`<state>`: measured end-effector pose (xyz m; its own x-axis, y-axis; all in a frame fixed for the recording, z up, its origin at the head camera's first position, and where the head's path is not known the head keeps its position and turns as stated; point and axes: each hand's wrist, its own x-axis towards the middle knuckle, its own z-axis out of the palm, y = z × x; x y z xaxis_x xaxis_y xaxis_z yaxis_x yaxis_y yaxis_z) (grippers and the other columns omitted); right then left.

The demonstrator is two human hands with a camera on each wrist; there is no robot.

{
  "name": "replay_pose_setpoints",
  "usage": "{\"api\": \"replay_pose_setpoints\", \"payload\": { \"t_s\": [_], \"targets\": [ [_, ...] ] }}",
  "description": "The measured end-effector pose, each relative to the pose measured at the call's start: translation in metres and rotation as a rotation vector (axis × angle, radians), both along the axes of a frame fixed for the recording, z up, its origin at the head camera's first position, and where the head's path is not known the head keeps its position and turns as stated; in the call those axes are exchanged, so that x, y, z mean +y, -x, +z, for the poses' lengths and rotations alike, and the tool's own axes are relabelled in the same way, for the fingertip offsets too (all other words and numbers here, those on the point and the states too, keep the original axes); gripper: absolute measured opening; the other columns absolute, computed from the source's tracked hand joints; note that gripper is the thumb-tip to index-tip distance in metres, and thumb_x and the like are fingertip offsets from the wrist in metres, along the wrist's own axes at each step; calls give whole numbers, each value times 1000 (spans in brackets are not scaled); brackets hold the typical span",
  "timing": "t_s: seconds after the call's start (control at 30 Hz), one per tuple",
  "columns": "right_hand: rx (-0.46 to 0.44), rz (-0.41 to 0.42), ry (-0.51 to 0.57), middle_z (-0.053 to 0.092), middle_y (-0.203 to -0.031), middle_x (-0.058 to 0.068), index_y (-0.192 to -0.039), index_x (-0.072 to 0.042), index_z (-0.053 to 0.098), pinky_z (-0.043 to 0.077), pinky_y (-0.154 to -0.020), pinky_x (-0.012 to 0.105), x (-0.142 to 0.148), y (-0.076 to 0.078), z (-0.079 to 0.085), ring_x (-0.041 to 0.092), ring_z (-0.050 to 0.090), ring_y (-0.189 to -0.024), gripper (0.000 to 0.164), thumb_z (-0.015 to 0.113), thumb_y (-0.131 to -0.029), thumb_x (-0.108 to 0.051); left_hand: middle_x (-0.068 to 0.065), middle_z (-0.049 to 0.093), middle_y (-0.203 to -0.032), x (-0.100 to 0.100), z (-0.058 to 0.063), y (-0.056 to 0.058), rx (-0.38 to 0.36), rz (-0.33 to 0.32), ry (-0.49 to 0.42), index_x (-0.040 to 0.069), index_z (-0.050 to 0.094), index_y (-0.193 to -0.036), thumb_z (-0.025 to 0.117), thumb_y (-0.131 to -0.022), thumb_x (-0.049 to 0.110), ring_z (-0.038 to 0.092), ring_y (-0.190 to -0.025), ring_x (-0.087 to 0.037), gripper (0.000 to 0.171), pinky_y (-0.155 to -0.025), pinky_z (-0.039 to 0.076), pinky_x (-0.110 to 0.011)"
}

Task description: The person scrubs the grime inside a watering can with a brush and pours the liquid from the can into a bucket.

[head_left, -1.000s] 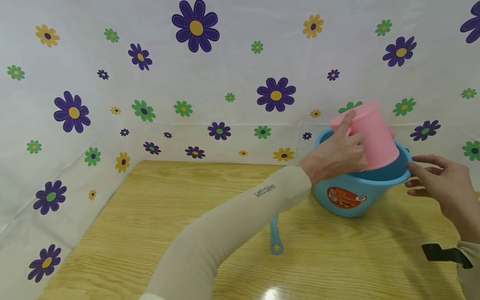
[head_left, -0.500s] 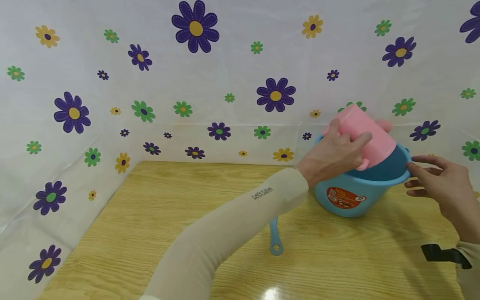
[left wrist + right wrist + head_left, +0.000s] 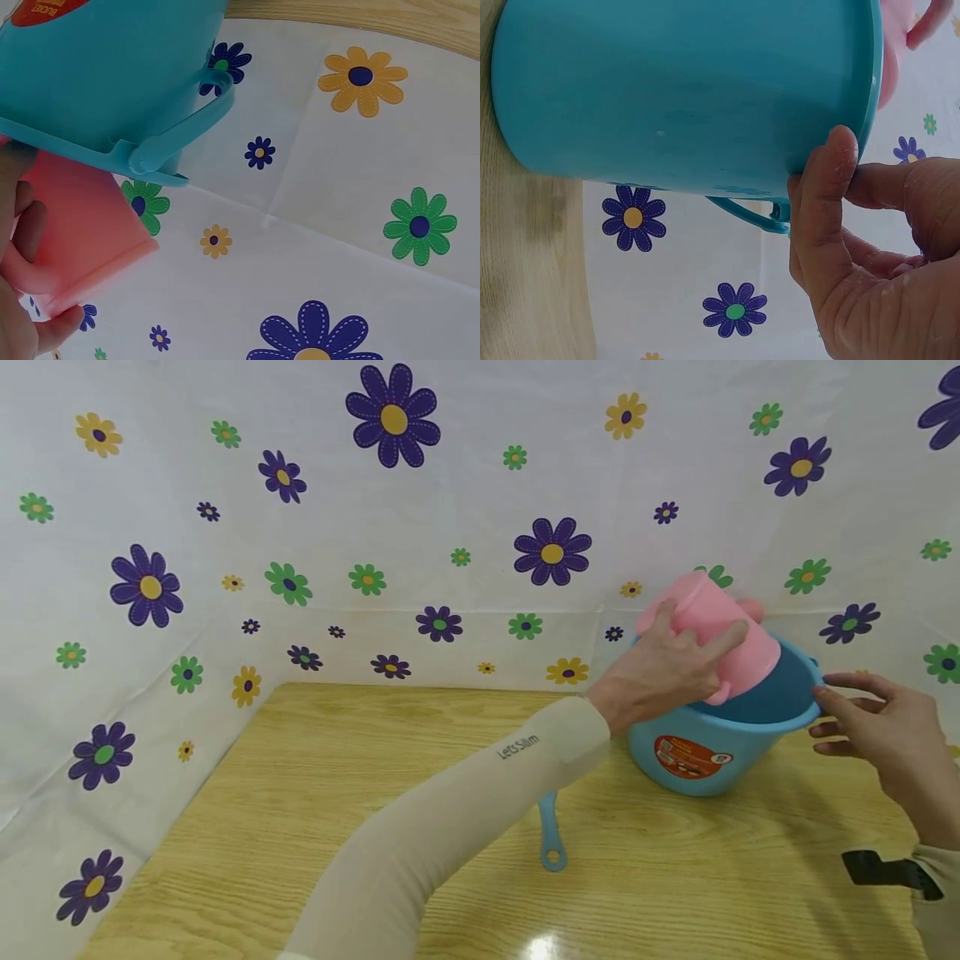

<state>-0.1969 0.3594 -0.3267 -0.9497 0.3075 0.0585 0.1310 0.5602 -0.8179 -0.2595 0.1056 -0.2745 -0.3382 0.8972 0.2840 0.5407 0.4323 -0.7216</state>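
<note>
A pink plastic cup [image 3: 708, 614] with a curved handle tilts over the mouth of a light blue bucket [image 3: 701, 752], its lower right end inside the rim. My left hand [image 3: 656, 672] holds the cup by its handle side, fingers spread along its wall. In the left wrist view, the cup [image 3: 82, 225] shows beyond the bucket's rim, with part of the left hand [image 3: 19, 315] at the edge. My right hand [image 3: 888, 731] pinches the bucket's right rim between thumb and fingers, as the right wrist view of the hand [image 3: 855, 247] confirms. The bucket's contents are hidden.
A light blue handle [image 3: 552, 835] with a hole at its end lies on the wooden table [image 3: 315, 793], partly covered by the left sleeve [image 3: 465, 827]. Behind the bucket hangs a white flower-patterned sheet [image 3: 465, 485]. The bucket's bail [image 3: 187, 124] hangs at its side.
My left hand has tipped the pink cup over further and moved it slightly left and down. The right hand stays at the bucket's rim.
</note>
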Motion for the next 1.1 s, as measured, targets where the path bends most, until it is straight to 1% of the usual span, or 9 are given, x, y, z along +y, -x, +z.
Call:
{"api": "replay_pose_setpoints", "payload": {
  "t_s": [0.07, 0.17, 0.23, 0.4, 0.47, 0.57, 0.73, 0.9, 1.1],
  "targets": [
    [1, 1, 2, 49, -73, -37, -153, 9, 32, 61, -57, 19, 0, 0, 0, -8, 63, -62, 64, 48, -107, -33, 3, 47, -150, -2, 0, 1, -31, 7, -32, 38, 73, -117, 31, -103, 2, 67, -92, -15, 57, -106, 51, -56],
    [8, 9, 18, 51, -71, -35, -153, 10, 31, 61, -55, 19, 1, 0, 0, -7, 64, -61, 65, 48, -107, -33, 4, 48, -153, -5, 0, 3, -56, 8, -110, 39, 75, -113, 35, -105, 9, 63, -108, -17, 51, -109, 49, -58],
    [16, 18, 31, 53, -71, -33, -152, 10, 32, 61, -55, 20, 2, 0, 0, -6, 64, -60, 64, 48, -107, -33, 6, 50, -152, -8, -2, 6, -27, 1, -161, 40, 77, -109, 34, -105, 10, 59, -113, -17, 53, -104, 53, -54],
    [34, 30, 56, 56, -71, -31, -149, 7, 37, 61, -54, 21, 4, 0, 1, -4, 65, -60, 59, 50, -107, -32, 7, 52, -149, -14, -7, 12, 104, -11, -225, 40, 78, -106, 29, -102, 2, 52, -124, -21, 62, -91, 60, -43],
    [38, 28, 58, 57, -71, -31, -149, 7, 37, 61, -54, 21, 4, -1, 1, -4, 65, -60, 59, 50, -107, -32, 6, 52, -149, -15, -8, 13, 122, -15, -230, 40, 77, -109, 28, -102, 1, 50, -131, -23, 62, -93, 61, -45],
    [40, 26, 58, 57, -71, -31, -151, 7, 36, 61, -55, 20, 4, -1, 1, -4, 65, -60, 60, 49, -107, -32, 3, 49, -154, -17, -7, 14, 104, 1, -209, 40, 75, -116, 29, -103, 1, 47, -140, -28, 61, -98, 60, -48],
    [32, 25, 60, 57, -70, -31, -150, 6, 36, 61, -55, 20, 3, 0, 2, -4, 65, -60, 60, 49, -107, -33, -1, 44, -160, -19, -5, 13, 39, 46, -188, 34, 72, -127, 38, -108, 7, 45, -146, -31, 48, -107, 55, -53],
    [26, 19, 54, 56, -70, -32, -152, 8, 33, 60, -54, 20, 3, 1, 2, -5, 65, -59, 62, 48, -107, -33, -3, 46, -159, -21, -7, 11, 12, 49, -246, 36, 70, -129, 43, -108, 13, 45, -145, -32, 42, -110, 52, -54],
    [23, 31, 54, 55, -71, -33, -152, 9, 32, 61, -55, 21, 3, 1, 0, -5, 65, -60, 63, 48, -107, -32, -6, 45, -159, -25, -11, 8, -86, 31, -364, 18, 74, -115, 48, -106, 22, 43, -147, -32, 28, -113, 50, -50]
  ]
}}
